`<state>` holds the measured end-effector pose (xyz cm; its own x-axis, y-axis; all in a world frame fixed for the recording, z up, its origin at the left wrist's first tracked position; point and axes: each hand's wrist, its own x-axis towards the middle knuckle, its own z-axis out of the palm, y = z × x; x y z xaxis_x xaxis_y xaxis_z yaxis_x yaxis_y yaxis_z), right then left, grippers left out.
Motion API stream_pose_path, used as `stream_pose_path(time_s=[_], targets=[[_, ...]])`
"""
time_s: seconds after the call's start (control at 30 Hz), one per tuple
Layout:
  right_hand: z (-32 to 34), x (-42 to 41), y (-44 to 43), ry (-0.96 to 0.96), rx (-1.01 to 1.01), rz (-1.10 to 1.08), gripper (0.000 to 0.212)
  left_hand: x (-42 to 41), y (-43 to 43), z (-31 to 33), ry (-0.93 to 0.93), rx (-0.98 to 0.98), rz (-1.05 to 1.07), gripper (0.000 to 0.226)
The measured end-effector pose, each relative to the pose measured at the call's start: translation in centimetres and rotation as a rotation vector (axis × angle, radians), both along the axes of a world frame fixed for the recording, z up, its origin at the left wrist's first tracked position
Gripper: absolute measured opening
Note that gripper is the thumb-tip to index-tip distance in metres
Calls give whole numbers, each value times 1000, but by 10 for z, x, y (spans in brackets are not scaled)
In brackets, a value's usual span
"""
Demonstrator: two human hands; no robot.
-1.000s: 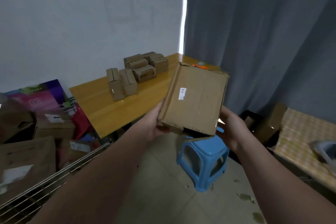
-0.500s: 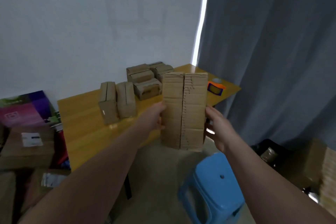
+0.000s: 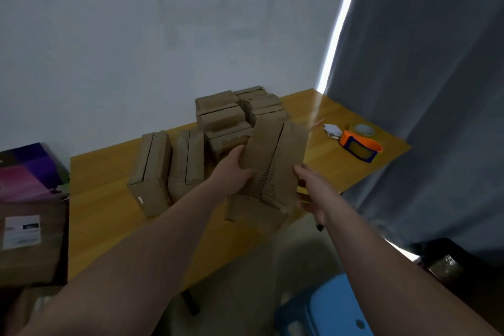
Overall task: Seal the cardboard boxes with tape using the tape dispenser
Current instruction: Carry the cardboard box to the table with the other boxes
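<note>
1. Box (image 3: 270, 172) held up over the front edge of the table (image 3: 103, 215), tipped a bit, with the gap between its two flaps facing us.
2. The left hand (image 3: 234, 169) grips the box's left side, and its thumb lies on the front.
3. The right hand (image 3: 313, 193) is at the box's right side, with its fingertips touching the edge. I cannot tell if it holds the box or only rests there.
4. The dispenser (image 3: 360, 148) — orange and blue — lies on the table off to the right, well apart from both hands. No hand is on it.
5. More boxes (image 3: 223, 117) sit at the back of the table, and two stand side by side just left of the hands.
6. I think the step now is getting this box into place. No tape shows on its gap, so the sealing looks not yet begun.
7. Next, the box should go down flat on the table with the gap up. One hand should press the flaps shut. The other should reach right for the dispenser — the right hand is nearer to it.
</note>
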<state>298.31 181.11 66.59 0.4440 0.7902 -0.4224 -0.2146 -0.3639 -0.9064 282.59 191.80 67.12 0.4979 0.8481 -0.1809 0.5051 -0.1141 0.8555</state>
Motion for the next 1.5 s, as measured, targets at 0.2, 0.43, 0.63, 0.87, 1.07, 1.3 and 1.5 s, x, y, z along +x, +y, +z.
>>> stream_pose_path(time_s=[0.2, 0.43, 0.63, 0.87, 1.07, 1.3, 1.5], targets=[[-39, 49, 63, 80, -73, 13, 37, 42, 57, -24, 136, -48, -11, 59], [-64, 109, 121, 67, -255, 60, 41, 92, 106, -41, 383, 38, -35, 58], [-82, 128, 162, -20, -330, 96, 62, 107, 125, -62, 617, 8, -69, 107], [-81, 148, 206, -486, -207, 192, 89, 118, 134, -73, 805, 142, -203, 134], [-81, 149, 212, -580, -232, 185, 57, 116, 139, -78, 826, 226, -287, 137], [-78, 143, 209, -644, -289, 171, 54, 123, 144, -81, 823, 303, -298, 144], [-77, 138, 204, -639, -345, 134, 66, 126, 145, -75, 835, 263, -338, 149]])
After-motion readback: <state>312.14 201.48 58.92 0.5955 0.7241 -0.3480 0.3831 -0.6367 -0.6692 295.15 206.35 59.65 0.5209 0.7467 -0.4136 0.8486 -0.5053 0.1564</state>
